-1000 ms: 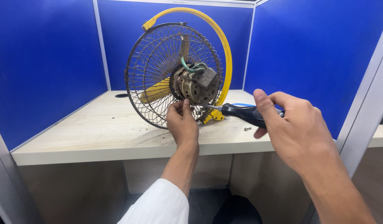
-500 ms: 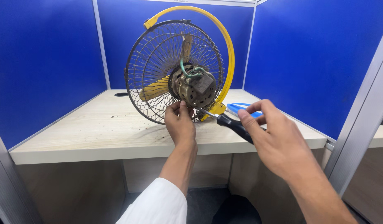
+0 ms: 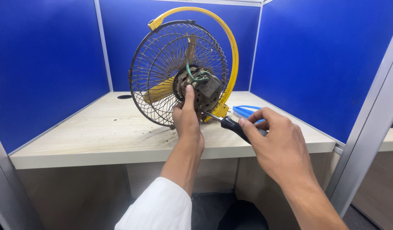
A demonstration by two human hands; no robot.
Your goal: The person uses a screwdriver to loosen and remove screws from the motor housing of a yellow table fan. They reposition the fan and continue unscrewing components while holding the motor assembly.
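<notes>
Black-handled screwdriver (image 3: 235,126) clamped in R hand (image 3: 278,145) fingers; L hand (image 3: 187,119) fingers together vs fan motor (image 3: 201,87).

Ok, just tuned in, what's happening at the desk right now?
A person steadies an old wire-caged fan on the desk, left hand pressed to the exposed motor at its back. The right hand holds a black-handled screwdriver, its tip at the motor's lower edge.

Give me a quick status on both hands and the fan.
Left hand pressed to rusty wire-caged yellow fan's motor. Right hand in a closed grip on black-handled screwdriver, tip at motor. Nothing blocking.
</notes>
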